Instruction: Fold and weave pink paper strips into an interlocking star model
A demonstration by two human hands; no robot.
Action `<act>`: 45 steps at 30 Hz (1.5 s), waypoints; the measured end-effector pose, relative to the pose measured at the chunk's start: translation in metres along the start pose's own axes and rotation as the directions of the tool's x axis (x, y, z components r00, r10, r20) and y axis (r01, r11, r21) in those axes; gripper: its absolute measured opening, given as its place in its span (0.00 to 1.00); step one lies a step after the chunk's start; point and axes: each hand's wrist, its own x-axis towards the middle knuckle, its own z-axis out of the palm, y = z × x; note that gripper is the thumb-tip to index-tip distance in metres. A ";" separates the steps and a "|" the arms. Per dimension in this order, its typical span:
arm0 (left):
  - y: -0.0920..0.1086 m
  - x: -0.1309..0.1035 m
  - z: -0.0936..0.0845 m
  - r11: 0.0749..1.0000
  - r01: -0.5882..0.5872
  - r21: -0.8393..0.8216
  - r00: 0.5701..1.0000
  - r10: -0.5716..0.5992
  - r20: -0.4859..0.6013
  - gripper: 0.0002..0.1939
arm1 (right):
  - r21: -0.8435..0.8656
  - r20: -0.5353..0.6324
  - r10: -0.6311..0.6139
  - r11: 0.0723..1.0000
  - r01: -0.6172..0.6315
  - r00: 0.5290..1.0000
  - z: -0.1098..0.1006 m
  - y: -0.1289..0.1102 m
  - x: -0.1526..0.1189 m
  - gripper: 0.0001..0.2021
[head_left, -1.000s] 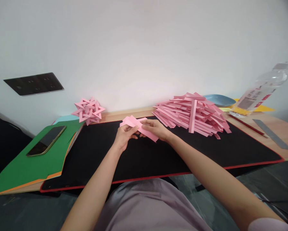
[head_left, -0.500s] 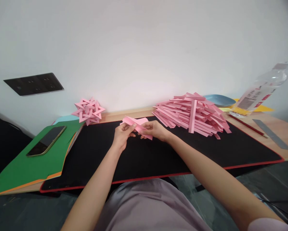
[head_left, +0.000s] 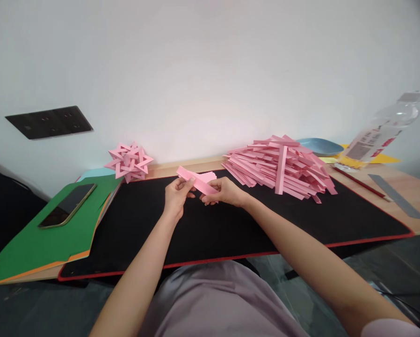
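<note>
Between my two hands, over the black mat [head_left: 210,234], I hold a pink paper strip [head_left: 199,182] that slants down from left to right. My left hand [head_left: 178,192] pinches its left part with the thumb on top. The fingers of my right hand [head_left: 227,192] are closed on its right end. More pink paper [head_left: 210,176] shows just behind the strip; whether it is joined to it I cannot tell. To the right lies a heap of folded pink paper strips [head_left: 280,164]. A pink paper star model [head_left: 129,161] stands at the back left.
At left, a phone [head_left: 68,206] lies on green paper sheets [head_left: 55,243]. At right are a plastic bottle [head_left: 381,131], a blue dish [head_left: 320,146], a red pencil [head_left: 364,183] and a grey ruler [head_left: 397,196]. The wall runs along the table's back.
The held strip has turned slightly, and its left end now sticks up past my left hand. My right fingers have shifted along its right end. Everything else stays put.
</note>
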 end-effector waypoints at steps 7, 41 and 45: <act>-0.004 -0.002 0.002 0.999 0.018 -0.039 0.987 -0.011 0.162 0.18 | 0.006 -0.017 -0.031 0.999 0.031 0.999 -0.001 -0.001 0.000 0.19; -0.007 0.001 0.001 0.994 0.057 -0.089 0.998 -0.060 -0.035 0.17 | 0.073 0.014 0.034 0.997 -0.034 0.999 0.003 0.003 0.003 0.19; -0.009 0.002 0.001 0.994 0.095 -0.060 0.994 -0.098 -0.048 0.18 | 0.067 0.016 0.029 0.997 -0.030 0.999 0.002 0.004 0.003 0.18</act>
